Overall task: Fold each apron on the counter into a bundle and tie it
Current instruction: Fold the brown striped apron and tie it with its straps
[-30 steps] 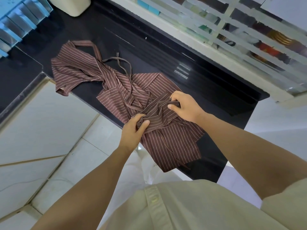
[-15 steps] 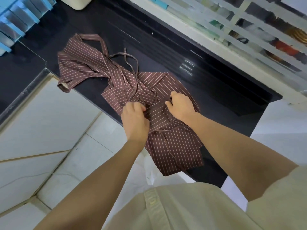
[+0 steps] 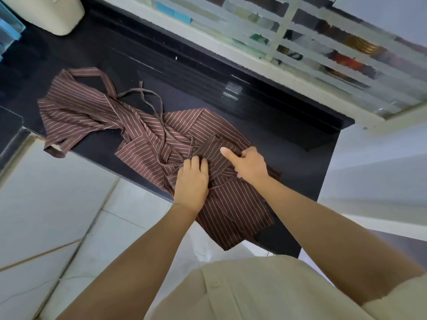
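apron (image 3: 143,128) lies mid-frame on the bench (image 3: 288,146), lower edge hanging off. a second ago my hands lifted a bunched fold; now it's pressed flat. left hand (image 3: 191,183) bears down, i can't tell its grip; right hand (image 3: 250,166) curls into cloth, index out. bundling barely begun.

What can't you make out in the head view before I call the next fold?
Head view only:
- Left hand fingertips: curled down into the apron, so its grip is unclear.
- Right hand: index finger straight on the cloth; other fingers hidden behind the hand.
- Cream container: cut off by the top edge.
- Items behind the window: blurred by frosted slats.
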